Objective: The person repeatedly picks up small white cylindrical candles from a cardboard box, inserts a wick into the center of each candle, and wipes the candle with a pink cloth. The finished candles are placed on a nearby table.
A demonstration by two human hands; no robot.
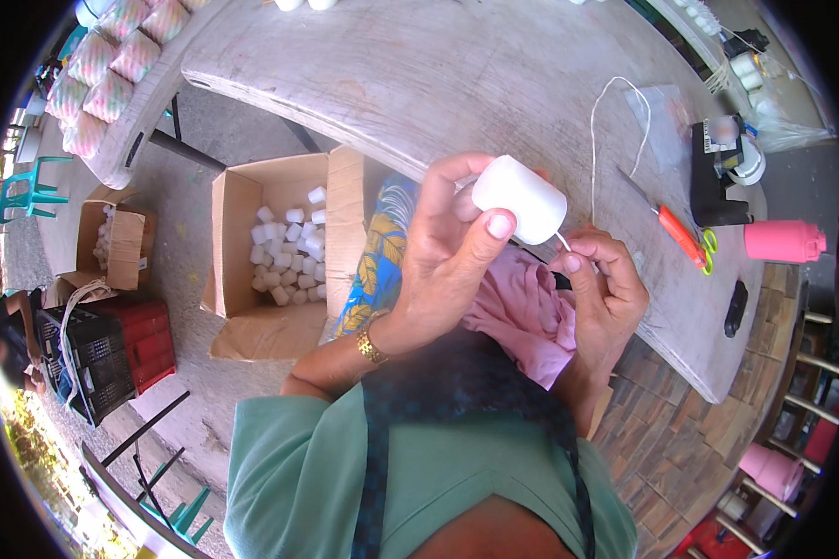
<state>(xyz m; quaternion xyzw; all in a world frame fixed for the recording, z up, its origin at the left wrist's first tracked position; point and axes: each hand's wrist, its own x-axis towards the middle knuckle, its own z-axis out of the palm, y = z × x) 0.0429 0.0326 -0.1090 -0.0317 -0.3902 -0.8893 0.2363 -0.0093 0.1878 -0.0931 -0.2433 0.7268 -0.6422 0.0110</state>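
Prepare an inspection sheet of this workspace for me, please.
Surface: pale tabletop, streaked.
Job's things: white cylinder, tilted; thin white strand at its lower end.
Clutter: orange-handled bladed tool and pink bottle, both at right.
Hands: left hand grips the cylinder; right hand pinches the strand.
Cables: white cord looped on the tabletop; no power cable identified.
Surroundings: at left, open cardboard box with small white cylinders, black crate, red crate.

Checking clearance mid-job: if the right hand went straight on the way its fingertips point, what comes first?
Probably the lower end of the white cylinder in the left hand: the right hand, pinching the thin white cord, points up-left toward it, though depth is unclear.
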